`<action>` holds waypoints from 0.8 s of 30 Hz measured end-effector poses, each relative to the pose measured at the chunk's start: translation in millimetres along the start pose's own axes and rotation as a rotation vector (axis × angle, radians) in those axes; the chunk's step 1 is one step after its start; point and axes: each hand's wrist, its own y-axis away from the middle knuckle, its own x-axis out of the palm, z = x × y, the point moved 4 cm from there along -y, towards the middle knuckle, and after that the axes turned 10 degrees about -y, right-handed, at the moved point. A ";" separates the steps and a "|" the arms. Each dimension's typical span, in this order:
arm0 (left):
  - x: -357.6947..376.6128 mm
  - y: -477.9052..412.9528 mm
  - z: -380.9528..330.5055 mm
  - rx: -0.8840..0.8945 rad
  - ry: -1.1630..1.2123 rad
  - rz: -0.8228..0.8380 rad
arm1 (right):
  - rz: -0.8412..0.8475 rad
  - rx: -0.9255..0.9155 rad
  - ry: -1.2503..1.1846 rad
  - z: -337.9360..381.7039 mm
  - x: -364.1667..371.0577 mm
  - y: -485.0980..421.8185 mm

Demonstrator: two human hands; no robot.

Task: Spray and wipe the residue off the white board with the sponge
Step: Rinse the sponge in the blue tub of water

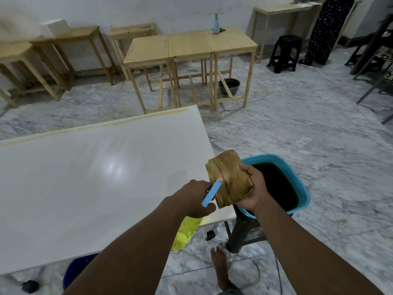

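The white board (89, 177) lies flat in front of me, with a yellowish streak of residue (127, 122) along its far edge. My left hand (195, 199) grips a spray bottle (185, 233) with a yellow body and a blue trigger head, held over the board's near right corner. The nozzle points at a folded brown sponge cloth (228, 179), which my right hand (254, 188) holds just past the board's right edge, above the tub.
A blue tub (297, 184) of dark liquid sits on a dark stool (240, 233) right of the board. Wooden tables (191, 47) stand beyond, one with a blue bottle (216, 24). A cable and my bare foot (219, 265) are on the marble floor.
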 end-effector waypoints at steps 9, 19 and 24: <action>-17.6 -24.7 20.6 -0.082 -0.017 -0.023 | -0.010 -0.015 0.060 26.7 25.6 -34.4; -92.1 -143.0 101.3 -0.245 0.192 -0.300 | -0.271 -0.104 0.490 122.3 79.2 -177.0; -119.1 -221.2 147.8 -0.332 0.264 -0.476 | -0.324 -0.271 0.809 160.5 109.4 -296.5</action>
